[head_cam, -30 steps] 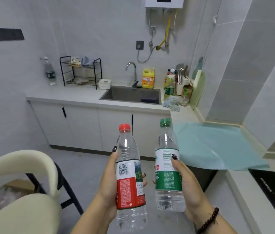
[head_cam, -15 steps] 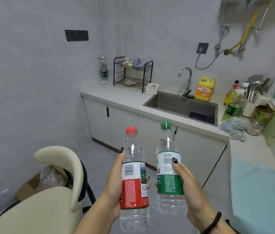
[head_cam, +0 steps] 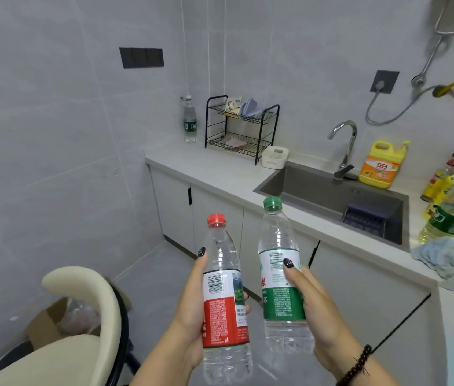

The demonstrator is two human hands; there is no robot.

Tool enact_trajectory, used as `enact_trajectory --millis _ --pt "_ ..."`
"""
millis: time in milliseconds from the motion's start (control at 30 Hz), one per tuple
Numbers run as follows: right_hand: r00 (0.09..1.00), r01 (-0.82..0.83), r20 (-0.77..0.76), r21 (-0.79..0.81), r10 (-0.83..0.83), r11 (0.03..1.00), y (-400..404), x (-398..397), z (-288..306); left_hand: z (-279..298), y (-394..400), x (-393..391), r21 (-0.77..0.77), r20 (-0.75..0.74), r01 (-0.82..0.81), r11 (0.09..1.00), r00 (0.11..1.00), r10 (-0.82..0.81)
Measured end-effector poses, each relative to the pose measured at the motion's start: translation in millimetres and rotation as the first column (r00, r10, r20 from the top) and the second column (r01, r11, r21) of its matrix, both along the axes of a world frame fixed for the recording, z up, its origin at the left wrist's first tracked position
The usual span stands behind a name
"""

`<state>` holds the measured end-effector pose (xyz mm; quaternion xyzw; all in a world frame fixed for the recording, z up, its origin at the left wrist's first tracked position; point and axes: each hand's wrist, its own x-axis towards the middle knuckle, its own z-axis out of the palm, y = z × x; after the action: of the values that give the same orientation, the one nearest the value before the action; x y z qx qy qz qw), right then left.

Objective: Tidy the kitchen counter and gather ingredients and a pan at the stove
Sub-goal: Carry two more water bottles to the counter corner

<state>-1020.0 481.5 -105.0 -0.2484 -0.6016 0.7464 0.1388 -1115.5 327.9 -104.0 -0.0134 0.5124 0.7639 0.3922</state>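
Tidying stage only, by judgement; stove and pan out of view, so gathering there cannot be confirmed as started. Left hand (head_cam: 192, 310): grip wrapped around the red-capped bottle (head_cam: 224, 299), held upright in the air, thumb along the side above the label. Right hand (head_cam: 315, 310): grip wrapped around the green-capped bottle (head_cam: 280, 271), also upright, thumb pressed on the label. Both bottles just beside each other, apart by a narrow gap, over the floor and in front of the cabinet fronts, not on any surface. Remaining on the surface (head_cam: 220, 174): a third water bottle (head_cam: 190, 121) in the far corner against the wall, a black wire rack (head_cam: 241, 128) beside it, a small white box (head_cam: 275, 156) next to the sink (head_cam: 331, 196), a yellow detergent jug (head_cam: 380, 165) behind the sink by the tap (head_cam: 344, 146), a cluster of oil and sauce bottles (head_cam: 449, 207) at the right edge, a blue cloth (head_cam: 449, 260) crumpled near the front edge. Likely left to do: placing both held bottles, probably beside the corner bottle; sorting the right-hand cluster; folding or removing the cloth; fetching ingredients and pan. Overall progress: early.
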Motion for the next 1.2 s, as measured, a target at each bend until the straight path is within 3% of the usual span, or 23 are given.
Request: enact_trajectory --millis 433,600,767,1200 --pt "0.996 -0.078 0.045 0.021 0.077 0.997 45 -231 -10 -14 45 -237 0.035 0.048 -0.066 0.997 0.997 0.065" --pt "0.995 -0.096 0.016 0.036 0.095 0.995 58 -328 -2 -12 58 -332 0.018 -0.009 -0.042 0.999 0.999 0.042" --pt "0.994 -0.107 0.035 0.012 0.107 0.994 68 -398 -10 -14 71 -396 -0.067 -0.017 -0.067 0.996 0.998 0.065" --pt "0.976 -0.209 0.069 0.012 0.207 0.978 150 -599 -27 -14 140 -575 -0.05 -0.023 -0.164 0.985 0.986 0.163"
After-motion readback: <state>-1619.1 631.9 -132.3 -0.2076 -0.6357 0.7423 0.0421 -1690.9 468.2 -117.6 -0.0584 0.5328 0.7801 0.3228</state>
